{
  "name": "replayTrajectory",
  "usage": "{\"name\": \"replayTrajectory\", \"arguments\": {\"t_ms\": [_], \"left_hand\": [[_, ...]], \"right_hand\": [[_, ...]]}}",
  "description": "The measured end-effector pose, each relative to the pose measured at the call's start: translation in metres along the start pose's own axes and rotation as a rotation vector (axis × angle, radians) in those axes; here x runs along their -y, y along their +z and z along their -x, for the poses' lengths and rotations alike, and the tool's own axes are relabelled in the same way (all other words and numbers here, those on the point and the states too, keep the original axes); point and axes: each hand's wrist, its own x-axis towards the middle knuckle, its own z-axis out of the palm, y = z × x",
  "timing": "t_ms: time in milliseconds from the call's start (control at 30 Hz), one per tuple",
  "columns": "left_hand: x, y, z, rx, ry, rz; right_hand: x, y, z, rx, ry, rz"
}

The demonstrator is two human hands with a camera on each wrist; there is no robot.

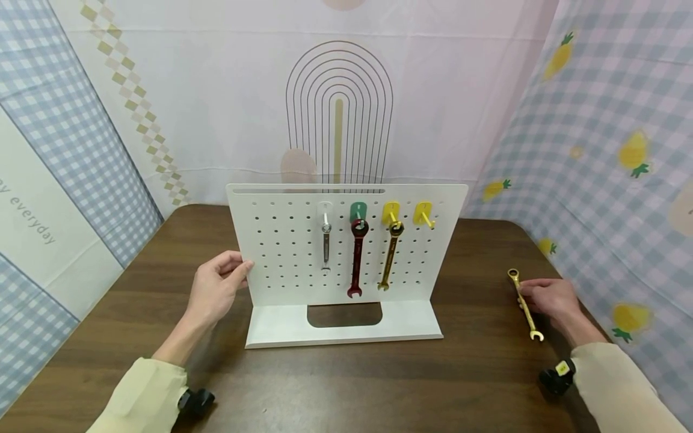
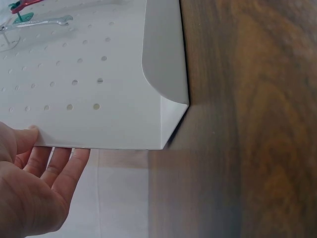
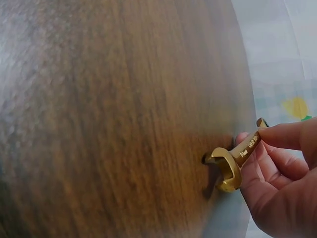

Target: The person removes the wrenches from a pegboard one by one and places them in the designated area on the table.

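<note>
My left hand [image 1: 215, 287] pinches the left edge of a white pegboard stand [image 1: 287, 270], thumb in front and fingers behind. At the table's right side my right hand [image 1: 549, 297] pinches a gold combination wrench [image 1: 525, 307] by its shaft; its open end [image 3: 225, 171] points toward the camera in the right wrist view. On the pegboard hang a small silver wrench [image 1: 326, 246], a dark red wrench [image 1: 357, 258] and a dark gold wrench [image 1: 391, 255]. The rightmost yellow hook [image 1: 424, 214] carries nothing.
The stand sits on a brown wooden table [image 1: 346, 385]. A pale printed cloth [image 1: 216, 108] hangs behind it, and a checked cloth with pineapples [image 1: 601, 198] borders the right side close to my right hand.
</note>
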Motion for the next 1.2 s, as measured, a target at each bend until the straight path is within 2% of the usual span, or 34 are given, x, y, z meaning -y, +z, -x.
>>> {"name": "replayTrajectory", "arguments": {"t_ms": [367,700,967,1200], "left_hand": [[0.0019,-0.0004,-0.0011,0.009,0.004,-0.016],[0.0032,-0.0005,-0.0015,0.006,-0.004,-0.016],[0.0025,0.0001,0.0003,-0.001,-0.016,-0.025],[0.0035,-0.0001,-0.0007,0.002,-0.008,-0.031]], "right_hand": [[0.0034,0.0033,0.0011,-0.068,0.020,0.127],[0.0044,0.0042,0.0022,-0.075,-0.001,0.170],[0.0094,-0.0014,0.0035,-0.070,-0.021,0.282],[0.0083,-0.0010,0.0061,-0.100,-0.045,0.348]]}}
